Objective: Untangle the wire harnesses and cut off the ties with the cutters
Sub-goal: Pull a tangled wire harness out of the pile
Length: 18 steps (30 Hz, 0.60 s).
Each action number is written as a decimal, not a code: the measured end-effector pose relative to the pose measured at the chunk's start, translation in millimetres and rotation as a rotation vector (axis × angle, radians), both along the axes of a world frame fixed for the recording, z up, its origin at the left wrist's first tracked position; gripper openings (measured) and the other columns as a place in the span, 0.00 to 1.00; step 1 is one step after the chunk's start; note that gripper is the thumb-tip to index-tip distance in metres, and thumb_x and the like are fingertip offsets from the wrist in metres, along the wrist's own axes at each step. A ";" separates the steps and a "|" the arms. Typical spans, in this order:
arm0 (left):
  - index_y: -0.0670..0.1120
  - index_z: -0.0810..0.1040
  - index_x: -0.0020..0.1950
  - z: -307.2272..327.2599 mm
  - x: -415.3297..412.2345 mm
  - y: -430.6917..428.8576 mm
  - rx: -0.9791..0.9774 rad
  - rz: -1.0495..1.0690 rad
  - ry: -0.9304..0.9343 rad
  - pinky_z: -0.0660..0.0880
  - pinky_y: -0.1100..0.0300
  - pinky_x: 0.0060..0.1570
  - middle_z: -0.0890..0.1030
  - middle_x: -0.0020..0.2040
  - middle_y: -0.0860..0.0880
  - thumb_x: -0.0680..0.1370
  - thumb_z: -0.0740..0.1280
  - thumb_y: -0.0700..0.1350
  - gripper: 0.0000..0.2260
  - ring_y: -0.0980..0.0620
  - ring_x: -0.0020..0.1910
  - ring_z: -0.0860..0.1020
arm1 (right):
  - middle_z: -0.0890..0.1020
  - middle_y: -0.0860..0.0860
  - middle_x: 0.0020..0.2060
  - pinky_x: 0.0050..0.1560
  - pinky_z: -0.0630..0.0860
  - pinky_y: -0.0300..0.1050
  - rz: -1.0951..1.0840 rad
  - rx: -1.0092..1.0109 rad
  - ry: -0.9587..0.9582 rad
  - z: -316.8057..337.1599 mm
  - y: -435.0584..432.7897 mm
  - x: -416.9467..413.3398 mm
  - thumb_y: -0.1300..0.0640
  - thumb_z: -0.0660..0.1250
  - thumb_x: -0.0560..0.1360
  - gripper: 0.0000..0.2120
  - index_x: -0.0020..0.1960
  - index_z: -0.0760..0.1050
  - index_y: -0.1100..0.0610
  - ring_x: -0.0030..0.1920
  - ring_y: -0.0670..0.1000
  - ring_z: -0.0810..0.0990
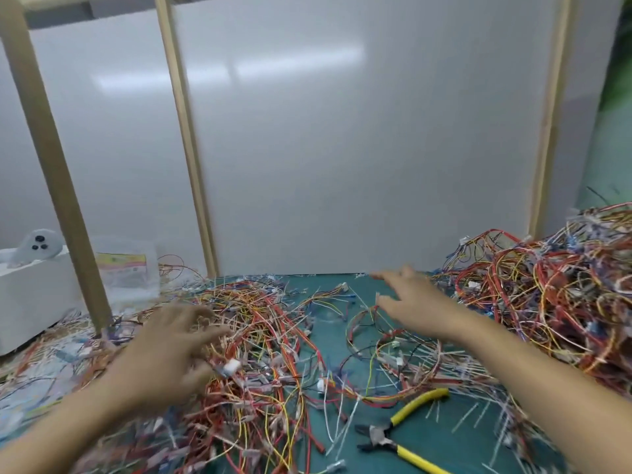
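Blurring badly, left hand (171, 340) on wire harnesses (270, 340), grip unclear, right hand (407, 299) spread, empty, cutters (383, 436) partly cropped.

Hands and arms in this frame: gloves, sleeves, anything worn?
Nothing worn that shows. The left hand and right hand have no gloves. The left forearm and right forearm are sleeveless to the frame edge. No watch, ring or band is visible, though blur softens the left hand.

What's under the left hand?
The left hand is over the tangled wire pile; a white connector shows by its fingers. Whatever is beneath the palm is hidden.
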<state>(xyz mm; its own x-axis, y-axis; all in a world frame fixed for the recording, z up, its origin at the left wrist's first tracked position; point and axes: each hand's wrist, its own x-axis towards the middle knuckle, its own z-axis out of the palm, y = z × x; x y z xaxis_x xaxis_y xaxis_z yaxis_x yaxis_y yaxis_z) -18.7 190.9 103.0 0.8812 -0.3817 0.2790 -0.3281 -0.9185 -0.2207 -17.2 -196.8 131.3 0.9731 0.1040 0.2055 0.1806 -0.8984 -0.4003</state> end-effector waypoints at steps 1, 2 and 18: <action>0.72 0.63 0.71 -8.2 -16.5 -20.6 0.017 -0.094 -0.009 0.45 0.53 0.77 0.65 0.69 0.65 0.74 0.55 0.67 0.24 0.60 0.70 0.61 | 0.68 0.52 0.69 0.71 0.66 0.54 0.050 -0.042 0.033 -2.5 4.7 -9.1 0.40 0.60 0.77 0.27 0.75 0.64 0.43 0.72 0.54 0.66; 0.74 0.64 0.70 -15.8 -32.3 -40.7 0.028 -0.172 0.011 0.39 0.57 0.76 0.65 0.67 0.68 0.74 0.55 0.70 0.23 0.63 0.69 0.61 | 0.68 0.50 0.70 0.71 0.67 0.55 0.113 -0.098 0.074 -6.9 11.3 -18.3 0.33 0.60 0.74 0.31 0.74 0.64 0.41 0.72 0.52 0.66; 0.83 0.49 0.64 -25.2 5.6 15.8 0.260 -0.179 0.393 0.26 0.53 0.72 0.43 0.73 0.78 0.75 0.49 0.60 0.22 0.64 0.77 0.39 | 0.79 0.38 0.42 0.45 0.76 0.43 0.072 -0.157 -0.029 -32.8 -31.9 -31.8 0.47 0.65 0.79 0.05 0.54 0.75 0.41 0.43 0.41 0.78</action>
<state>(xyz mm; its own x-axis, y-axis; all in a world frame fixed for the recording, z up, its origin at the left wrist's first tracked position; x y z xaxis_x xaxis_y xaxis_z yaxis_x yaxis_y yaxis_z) -13.1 206.7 77.9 0.8150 -0.5493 -0.1846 -0.5795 -0.7714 -0.2629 -49.0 -228.7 98.5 0.9557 0.2066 0.2096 0.2566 -0.9336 -0.2500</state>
